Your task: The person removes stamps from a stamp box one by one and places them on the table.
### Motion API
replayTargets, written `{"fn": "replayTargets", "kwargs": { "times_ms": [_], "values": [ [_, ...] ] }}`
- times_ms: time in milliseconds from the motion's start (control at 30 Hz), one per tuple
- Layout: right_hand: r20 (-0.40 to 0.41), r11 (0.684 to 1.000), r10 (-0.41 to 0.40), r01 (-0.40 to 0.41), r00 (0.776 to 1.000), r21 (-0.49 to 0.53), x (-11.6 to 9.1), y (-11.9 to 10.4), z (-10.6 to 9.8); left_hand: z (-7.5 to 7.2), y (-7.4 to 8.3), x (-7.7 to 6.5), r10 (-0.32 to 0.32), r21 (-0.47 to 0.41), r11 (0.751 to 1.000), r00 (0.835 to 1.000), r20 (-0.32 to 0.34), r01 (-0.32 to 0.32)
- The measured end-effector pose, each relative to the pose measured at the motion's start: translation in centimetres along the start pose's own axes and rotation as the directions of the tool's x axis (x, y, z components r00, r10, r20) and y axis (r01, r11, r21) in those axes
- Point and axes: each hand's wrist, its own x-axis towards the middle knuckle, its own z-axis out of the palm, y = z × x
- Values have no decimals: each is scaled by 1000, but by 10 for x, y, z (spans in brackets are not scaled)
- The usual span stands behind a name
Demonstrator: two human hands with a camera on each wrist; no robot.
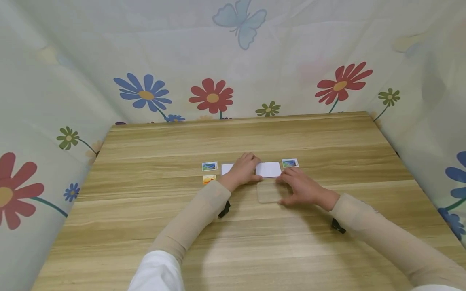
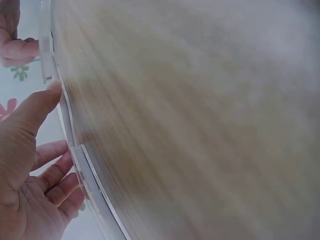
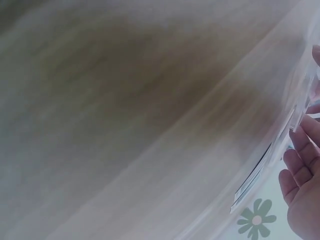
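Note:
On the wooden table, my right hand [image 1: 302, 188] holds a clear rectangular plate [image 1: 268, 192] at its right side, thumb at the near corner and fingers at the far one. Just beyond the plate lies a white card [image 1: 268, 169] with rounded corners. My left hand [image 1: 242, 171] rests at that card's left edge, thumb by its near corner. A second white card [image 1: 226, 168] is partly hidden behind the left hand. In the left wrist view the left fingers [image 2: 59, 192] are loosely extended beside a clear-edged slab [image 2: 97, 195].
Left of the cards lie a small blue-green picture piece [image 1: 210, 166] and a yellow-orange one [image 1: 209, 179]. Another blue-green picture piece [image 1: 290, 163] lies just past the right hand. A flower-patterned curtain [image 1: 291, 60] encloses the table's [image 1: 164, 141] back and sides.

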Motion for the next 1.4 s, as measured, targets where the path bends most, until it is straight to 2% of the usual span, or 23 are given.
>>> {"fn": "replayTargets", "kwargs": {
  "times_ms": [333,567,967,1400],
  "values": [
    [-17,1000,16,-16,1000,27,-1,7,-6,-2,2,-1,-3,7,1000,1000,5,3],
    [13,997,64,-64,998,35,4,12,-16,-2,1,0,1,7,1000,1000,19,-1],
    [16,996,92,-92,996,-10,14,19,-26,-7,2,-4,23,4,1000,999,34,-23],
    [27,990,140,-139,990,-24,25,25,-27,-4,-1,-2,-17,-41,999,999,31,19]
  ]
}}
